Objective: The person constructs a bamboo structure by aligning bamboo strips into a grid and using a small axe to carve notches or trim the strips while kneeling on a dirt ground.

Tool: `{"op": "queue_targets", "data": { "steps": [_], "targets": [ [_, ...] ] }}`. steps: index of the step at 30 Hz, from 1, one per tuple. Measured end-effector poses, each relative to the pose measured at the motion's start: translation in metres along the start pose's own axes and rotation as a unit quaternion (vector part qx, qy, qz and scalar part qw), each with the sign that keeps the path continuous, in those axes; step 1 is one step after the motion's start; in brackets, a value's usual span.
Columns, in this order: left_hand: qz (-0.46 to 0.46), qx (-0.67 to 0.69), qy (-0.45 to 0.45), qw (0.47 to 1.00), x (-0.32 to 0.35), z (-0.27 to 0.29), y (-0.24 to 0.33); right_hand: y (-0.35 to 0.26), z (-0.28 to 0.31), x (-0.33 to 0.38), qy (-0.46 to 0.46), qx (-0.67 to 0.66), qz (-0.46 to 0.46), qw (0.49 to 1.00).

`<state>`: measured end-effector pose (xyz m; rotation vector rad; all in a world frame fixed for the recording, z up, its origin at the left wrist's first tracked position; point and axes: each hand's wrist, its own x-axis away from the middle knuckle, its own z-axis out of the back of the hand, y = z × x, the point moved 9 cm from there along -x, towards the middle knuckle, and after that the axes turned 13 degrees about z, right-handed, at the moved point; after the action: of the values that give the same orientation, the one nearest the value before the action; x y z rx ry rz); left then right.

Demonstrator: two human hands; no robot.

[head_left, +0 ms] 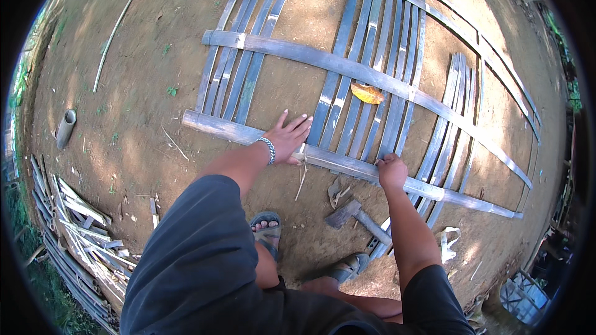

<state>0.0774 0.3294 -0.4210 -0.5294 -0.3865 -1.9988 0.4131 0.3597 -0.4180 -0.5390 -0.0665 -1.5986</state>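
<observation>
My left hand (pixel 288 139) lies palm down on the near pole (pixel 347 162), fingers spread and gripping nothing; a bracelet (pixel 267 149) circles that wrist. My right hand (pixel 392 170) is farther along the same pole, toward its right end, with the fingers curled and pressed together; I cannot tell whether a slat end or anything else is pinched between them.

The pole makes the near edge of the frame (pixel 304 56), which stretches out over the ground (pixel 136 111) before me. Slats (pixel 321 118) run across it in groups: four at its left edge, a wider set between my hands, more toward the right. A yellow leaf (pixel 367 93) rests on the middle set.

Just outside the near edge, by my right forearm, lies an axe (pixel 343 214), above my sandals (pixel 267 232). A pale strap (pixel 447 242) is right of that forearm. Toward the ground's left edge are a short tube (pixel 66 127), a long stick (pixel 118 31) and a pile of strips (pixel 84 208).
</observation>
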Motion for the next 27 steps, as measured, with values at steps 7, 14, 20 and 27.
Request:
{"op": "queue_targets", "data": {
  "steps": [7, 14, 20, 27],
  "targets": [
    [-0.001, 0.005, -0.006, 1.000, 0.000, 0.003, 0.001, -0.021, 0.003, 0.024, 0.038, 0.029, 0.028, 0.998],
    [0.004, 0.011, 0.000, 1.000, -0.001, -0.001, 0.000, -0.026, 0.024, 0.062, 0.082, -0.098, 0.145, 0.981],
    [0.024, 0.000, -0.030, 0.999, -0.004, 0.003, 0.006, 0.106, 0.029, 0.231, -0.487, -0.166, 0.058, 0.856],
    [0.066, -0.029, -0.105, 0.992, -0.009, 0.009, 0.010, 0.167, 0.036, 0.435, -0.266, -0.762, -0.431, 0.403]
  ]
}}
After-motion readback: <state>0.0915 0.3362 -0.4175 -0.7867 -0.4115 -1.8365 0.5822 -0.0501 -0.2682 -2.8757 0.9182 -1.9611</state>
